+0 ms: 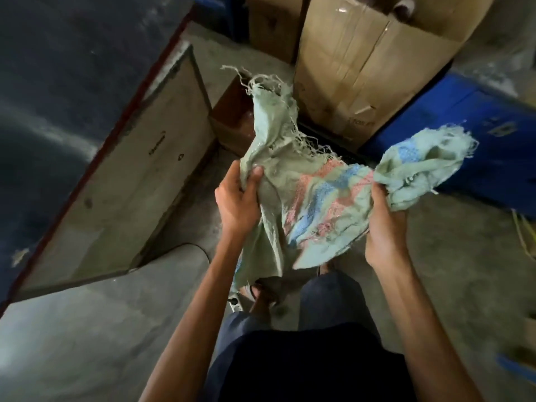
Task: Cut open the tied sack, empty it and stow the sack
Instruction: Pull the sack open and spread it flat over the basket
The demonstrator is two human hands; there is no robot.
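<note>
Holding a limp pale green woven sack (304, 195) with frayed edges above the concrete floor (464, 271), left hand (239, 198) and right hand (384, 224) each with grip closed on crumpled cloth, before tall brown cardboard box (362, 68).

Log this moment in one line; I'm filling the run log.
sack: limp, frayed | left hand: gripping sack | right hand: gripping sack | stowing: not yet

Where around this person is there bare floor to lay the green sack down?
Bare concrete floor lies by the right hand, below the blue crate. More bare floor lies beside the left arm, below the grey panel. Ahead, past the sack and left hand, it is crowded with cardboard boxes.
</note>
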